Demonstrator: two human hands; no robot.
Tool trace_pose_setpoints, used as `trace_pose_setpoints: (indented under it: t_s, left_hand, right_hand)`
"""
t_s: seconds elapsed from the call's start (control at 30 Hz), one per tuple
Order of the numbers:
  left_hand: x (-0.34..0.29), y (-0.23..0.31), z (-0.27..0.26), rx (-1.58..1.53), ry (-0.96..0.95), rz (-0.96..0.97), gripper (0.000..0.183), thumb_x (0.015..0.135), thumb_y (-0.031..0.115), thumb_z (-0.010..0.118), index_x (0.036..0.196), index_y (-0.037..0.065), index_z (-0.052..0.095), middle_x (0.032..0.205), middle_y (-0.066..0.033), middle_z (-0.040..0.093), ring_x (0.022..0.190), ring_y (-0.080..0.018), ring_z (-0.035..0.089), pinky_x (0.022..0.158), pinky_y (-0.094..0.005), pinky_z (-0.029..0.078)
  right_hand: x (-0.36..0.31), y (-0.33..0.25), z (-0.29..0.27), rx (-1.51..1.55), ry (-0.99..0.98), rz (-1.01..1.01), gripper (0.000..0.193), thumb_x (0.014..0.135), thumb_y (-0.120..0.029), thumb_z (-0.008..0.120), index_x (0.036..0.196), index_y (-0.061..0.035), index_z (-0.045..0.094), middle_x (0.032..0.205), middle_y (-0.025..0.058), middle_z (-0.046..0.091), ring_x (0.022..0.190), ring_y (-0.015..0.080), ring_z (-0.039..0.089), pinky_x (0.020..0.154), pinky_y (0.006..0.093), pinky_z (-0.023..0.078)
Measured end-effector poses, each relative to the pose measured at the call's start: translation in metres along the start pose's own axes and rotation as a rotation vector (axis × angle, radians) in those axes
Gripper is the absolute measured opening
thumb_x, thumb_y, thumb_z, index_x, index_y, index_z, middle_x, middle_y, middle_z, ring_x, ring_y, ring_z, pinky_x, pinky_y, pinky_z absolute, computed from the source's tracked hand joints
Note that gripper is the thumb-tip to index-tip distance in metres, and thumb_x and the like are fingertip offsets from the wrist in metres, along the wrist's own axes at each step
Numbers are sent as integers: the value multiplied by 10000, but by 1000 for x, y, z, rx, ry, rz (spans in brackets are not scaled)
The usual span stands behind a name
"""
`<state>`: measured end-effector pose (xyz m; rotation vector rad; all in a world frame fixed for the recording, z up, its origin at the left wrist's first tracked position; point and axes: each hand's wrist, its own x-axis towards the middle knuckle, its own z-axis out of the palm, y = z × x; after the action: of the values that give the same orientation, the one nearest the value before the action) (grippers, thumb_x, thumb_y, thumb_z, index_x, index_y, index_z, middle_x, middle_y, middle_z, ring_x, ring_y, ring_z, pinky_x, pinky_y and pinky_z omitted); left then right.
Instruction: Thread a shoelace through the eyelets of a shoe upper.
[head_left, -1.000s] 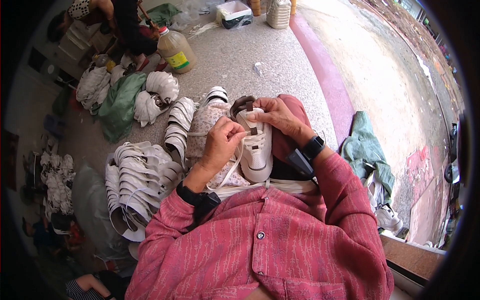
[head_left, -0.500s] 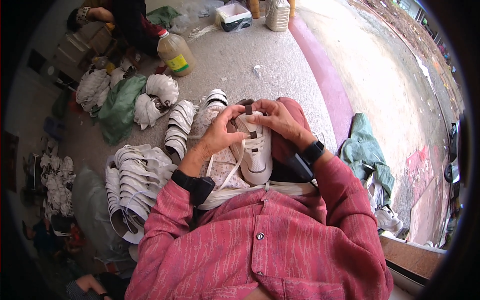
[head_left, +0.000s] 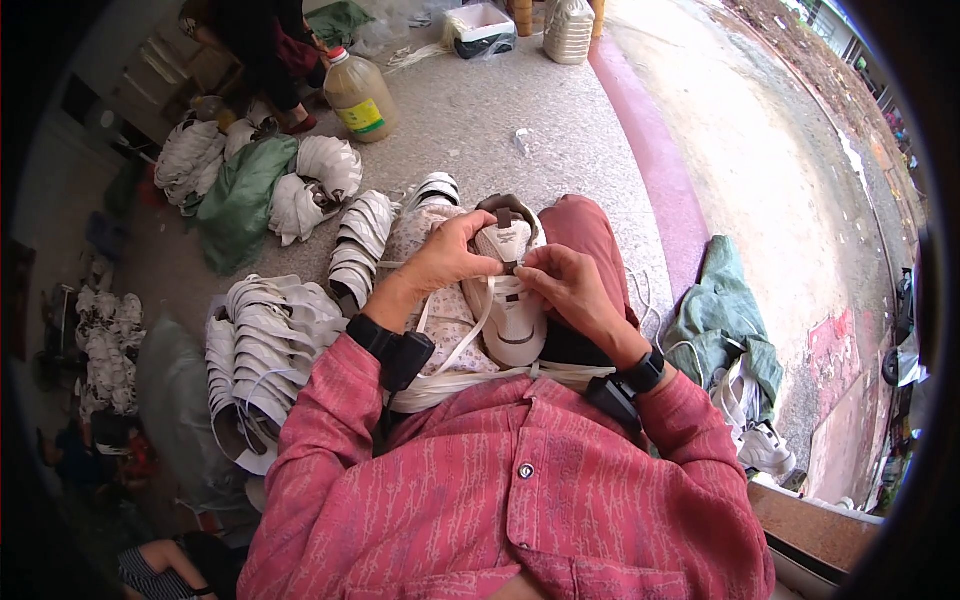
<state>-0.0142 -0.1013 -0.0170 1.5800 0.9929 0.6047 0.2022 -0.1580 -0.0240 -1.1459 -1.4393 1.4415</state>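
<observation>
A white and beige sneaker (head_left: 515,325) rests on my lap, its toe toward me and its brown-lined opening away. My left hand (head_left: 450,255) grips its left side, the thumb on the tongue by the upper eyelets. At the same spot my right hand (head_left: 575,290) is closed in a pinch on a white shoelace (head_left: 487,300), part of which hangs in a loop on the left; the fingers hide its tip. More white laces (head_left: 430,392) lie across my lap. Under the shoe spreads a flower-patterned cloth (head_left: 440,325).
Stacks of white shoe uppers (head_left: 270,335) stand to my left, more beyond by a green sack (head_left: 245,210). Farther off are a red-capped jug (head_left: 360,100) and a white box (head_left: 480,25). Another person (head_left: 265,50) is at the upper left. White sneakers (head_left: 765,448) lie on the right.
My right hand has come down from the top of the tongue to the lace by the eyelets. My left hand stays on the shoe. The person at the upper left has shifted.
</observation>
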Motion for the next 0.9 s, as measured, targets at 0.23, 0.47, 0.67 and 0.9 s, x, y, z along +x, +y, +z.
trace_pose_setpoints:
  t_s: [0.23,0.47,0.67,0.9]
  left_hand:
    - [5,-5,-4,107,6,64,574,771,88,737,1263,-51,476,1084,-59,615,983,-117,581,871,-251,467]
    - [5,3,-9,-164,-47,-87,313,949,250,601,1142,3,595,974,20,625,876,-48,547,749,-200,448]
    - [4,-4,-7,-104,4,-42,333,944,219,612,1173,-18,567,1040,-1,617,924,-52,544,793,-210,456]
    - [-4,5,2,118,329,329,327,819,159,707,1102,36,599,1042,-54,619,995,-166,571,871,-320,451]
  right_hand:
    - [6,5,-12,168,63,9,134,924,-128,607,906,4,620,778,14,623,643,68,565,568,210,455]
    - [8,25,-225,1325,271,-168,109,937,-43,500,993,29,559,866,78,630,695,133,555,670,263,470]
    - [-45,47,-349,1284,667,-301,274,997,-118,450,734,-67,395,573,8,381,446,121,307,449,241,335]
    - [-22,99,-293,816,753,-140,305,889,-2,606,1177,20,506,837,92,597,666,138,563,620,269,500]
